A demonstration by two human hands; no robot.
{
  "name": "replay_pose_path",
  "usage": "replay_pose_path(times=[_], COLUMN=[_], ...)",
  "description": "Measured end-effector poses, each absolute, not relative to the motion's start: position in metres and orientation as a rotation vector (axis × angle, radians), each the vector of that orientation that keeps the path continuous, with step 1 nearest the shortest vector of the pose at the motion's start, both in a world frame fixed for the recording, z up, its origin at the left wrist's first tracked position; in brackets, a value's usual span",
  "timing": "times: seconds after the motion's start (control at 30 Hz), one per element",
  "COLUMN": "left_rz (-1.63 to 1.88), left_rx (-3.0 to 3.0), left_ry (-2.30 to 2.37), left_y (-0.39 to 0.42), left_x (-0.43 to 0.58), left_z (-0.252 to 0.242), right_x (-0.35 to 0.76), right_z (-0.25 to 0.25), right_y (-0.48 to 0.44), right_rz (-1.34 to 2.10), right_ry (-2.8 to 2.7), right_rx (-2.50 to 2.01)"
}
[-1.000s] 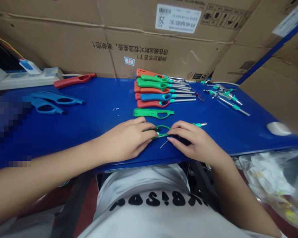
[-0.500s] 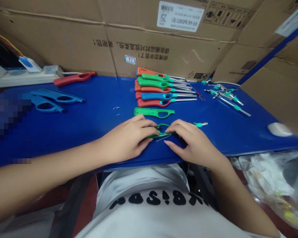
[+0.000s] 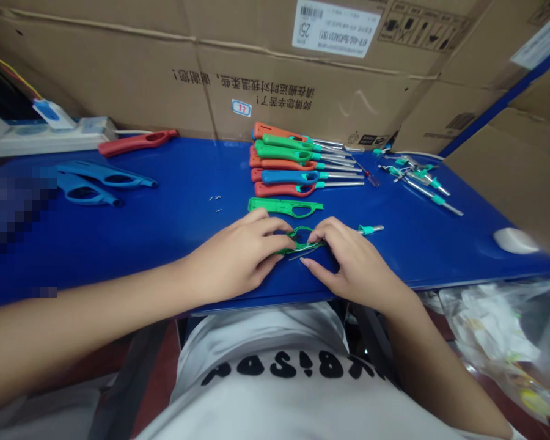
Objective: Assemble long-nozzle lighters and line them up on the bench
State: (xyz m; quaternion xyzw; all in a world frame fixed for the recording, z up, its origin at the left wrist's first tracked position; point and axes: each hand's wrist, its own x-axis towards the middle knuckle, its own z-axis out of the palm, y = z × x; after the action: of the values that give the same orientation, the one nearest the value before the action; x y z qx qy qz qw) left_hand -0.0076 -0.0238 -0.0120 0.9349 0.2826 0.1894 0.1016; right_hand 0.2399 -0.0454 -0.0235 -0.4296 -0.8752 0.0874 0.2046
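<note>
A green lighter half-shell (image 3: 297,249) with a trigger-guard loop lies near the table's front edge, between both hands. My left hand (image 3: 245,253) is closed on its left end, thumb on the near side. At the other end, the bent fingers of my right hand (image 3: 355,260) grip the shell, with the thumb lower and a little apart. A thin dark wire or rod (image 3: 301,254) runs just below the shell. Past my right fingers sticks out a metal tube with a teal collar (image 3: 369,230). Behind the hands lies another green half-shell (image 3: 284,206), its inside facing up.
Several assembled lighters (image 3: 286,176) are stacked behind. Tubes with teal parts (image 3: 421,177) lie right, near a white rounded object (image 3: 516,240). Blue shells (image 3: 91,183), a red shell (image 3: 137,142) and a power strip (image 3: 50,135) are left. Small screws (image 3: 217,197) lie mid-table. Cardboard (image 3: 165,67) stands behind.
My right fingers have shifted slightly up and to the right along the shell, showing a bit more of it. My left hand stays almost in place on the shell.
</note>
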Motion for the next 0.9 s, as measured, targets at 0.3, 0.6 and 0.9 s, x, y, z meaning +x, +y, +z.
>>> replay_pose_path(times=[0.3,0.6,0.9], left_rz=[0.554,0.529,0.522], left_rx=[2.771,2.768,2.782], left_ry=[0.841,0.850,0.852], left_y=[-0.0222,-0.0209,-0.0204], left_x=[-0.0089,-0.0096,-0.0086], left_z=[-0.0121,-0.0132,-0.0142], right_x=[0.2421,0.2452,0.2456], right_z=[-0.0262,-0.0299,-0.0295], right_y=[-0.0470,-0.0486,-0.0492], right_rz=[0.251,0.177,0.145], right_ry=[-2.393,-2.368,-2.358], right_rx=[-1.135,-1.081,-1.049])
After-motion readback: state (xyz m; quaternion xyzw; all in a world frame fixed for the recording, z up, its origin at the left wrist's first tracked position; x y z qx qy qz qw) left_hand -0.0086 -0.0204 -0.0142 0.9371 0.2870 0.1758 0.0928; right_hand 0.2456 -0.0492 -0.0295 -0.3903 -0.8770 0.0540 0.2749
